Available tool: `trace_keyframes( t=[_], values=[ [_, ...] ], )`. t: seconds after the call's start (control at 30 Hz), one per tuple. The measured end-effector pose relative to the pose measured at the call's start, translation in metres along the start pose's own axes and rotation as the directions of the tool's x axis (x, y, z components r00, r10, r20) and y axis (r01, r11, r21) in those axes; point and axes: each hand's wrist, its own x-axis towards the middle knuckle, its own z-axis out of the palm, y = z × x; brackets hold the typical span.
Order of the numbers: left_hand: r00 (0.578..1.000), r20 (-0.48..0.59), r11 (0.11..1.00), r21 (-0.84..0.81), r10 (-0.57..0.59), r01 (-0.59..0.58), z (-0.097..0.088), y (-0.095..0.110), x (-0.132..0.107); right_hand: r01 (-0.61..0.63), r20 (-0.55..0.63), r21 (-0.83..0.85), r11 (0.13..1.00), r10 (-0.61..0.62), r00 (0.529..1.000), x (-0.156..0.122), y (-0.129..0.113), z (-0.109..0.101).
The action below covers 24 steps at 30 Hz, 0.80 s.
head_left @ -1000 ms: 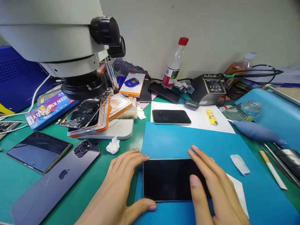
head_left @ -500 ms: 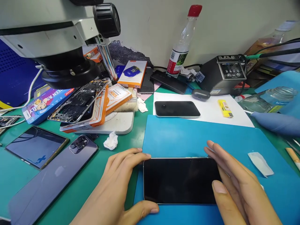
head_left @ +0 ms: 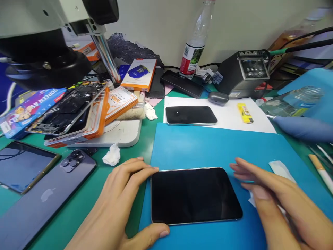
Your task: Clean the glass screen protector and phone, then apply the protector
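A black phone point(head_left: 194, 196) lies screen up on the blue mat point(head_left: 208, 146), near the front edge. My left hand point(head_left: 122, 205) brackets the phone's left end, forefinger on its far corner and thumb on its near corner. Just off the phone's right end, my right hand point(head_left: 270, 198) hovers over the mat with its fingers stretched out and holds nothing. A white scrap point(head_left: 282, 170) lies on the mat under and behind that hand.
A second dark phone point(head_left: 191, 115) and a yellow lighter point(head_left: 244, 113) lie on white paper behind the mat. A purple phone point(head_left: 44, 201) and a tablet point(head_left: 23, 165) lie at left, below a microscope point(head_left: 47, 38). A soldering station point(head_left: 243, 73), bottle point(head_left: 194, 45) and blue blower point(head_left: 301, 126) stand behind.
My right hand has slid rightward off the phone's screen onto the mat. My left hand has kept its hold on the phone's left end. The view has dipped and drawn closer.
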Motion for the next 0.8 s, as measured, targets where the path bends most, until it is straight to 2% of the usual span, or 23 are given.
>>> trace_keyframes(
  t=[0.17, 0.47, 0.63, 0.8],
  values=[
    [0.998, -0.06, 0.998, 0.055, 0.029, -0.026, 0.011, -0.008, -0.004, 0.075, 0.072, -0.047, 0.996, -0.071, 0.995, 0.003, -0.024, -0.003],
    [0.994, -0.112, 1.0, -0.013, -0.009, 0.008, 0.015, -0.006, -0.005, -0.002, 0.049, 0.035, 0.999, 0.0, 0.999, -0.002, -0.027, -0.009],
    [0.996, -0.067, 0.995, -0.076, -0.066, 0.061, 0.015, -0.008, -0.01, -0.035, 0.07, 0.073, 0.997, 0.03, 0.997, -0.002, -0.028, -0.008],
    [0.986, -0.04, 0.98, -0.124, -0.164, 0.158, 0.012, -0.003, -0.011, 0.01, 0.15, 0.14, 0.99, -0.031, 0.988, -0.002, -0.028, -0.009]
  ],
)
